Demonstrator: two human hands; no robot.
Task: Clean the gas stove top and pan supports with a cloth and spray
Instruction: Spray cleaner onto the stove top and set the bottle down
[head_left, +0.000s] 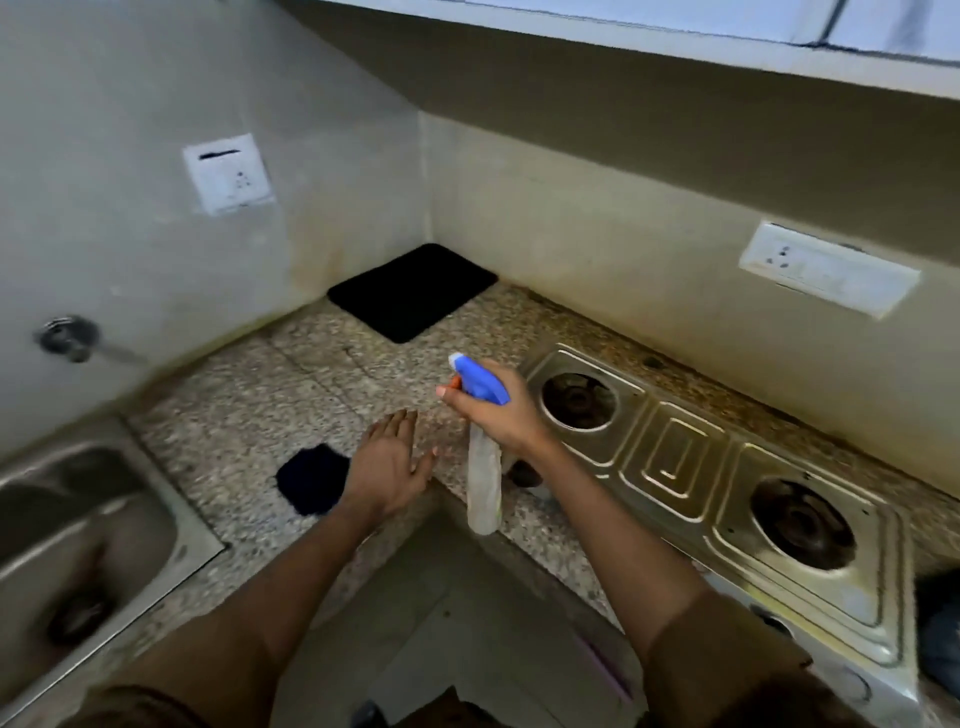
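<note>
the right hand (498, 415) grips the neck of a spray bottle (483, 483), fingers curled round it just under the blue trigger head (480, 384), with the forefinger stretched forward beside the small orange part at the nozzle end. the bottle hangs nearly upright, its pale clear body reaching down in front of the worktop (249, 410) edge at the inner corner. the nozzle points toward the back-left corner.

the left hand (387, 462) is released, fingers straight and together, palm down low over the speckled stone worktop; i cannot tell whether it touches the surface. just to its left lies a small dark blue cloth (311, 486), flat on the worktop, near the wrist.

to the right of the bottle sits the steel gas stove top (675, 462), with two bare burner wells: the near-left burner (579, 402) close behind the right hand and the second burner (802, 525) further right. a control knob (524, 475) shows on the stove front, partly hidden by the right forearm.

a black mat (413, 291) lies in the far corner of the worktop. a steel sink (78, 540) is set in at the left. wall sockets (228, 174) are mounted on the left wall and another socket plate (828, 267) on the right wall.
</note>
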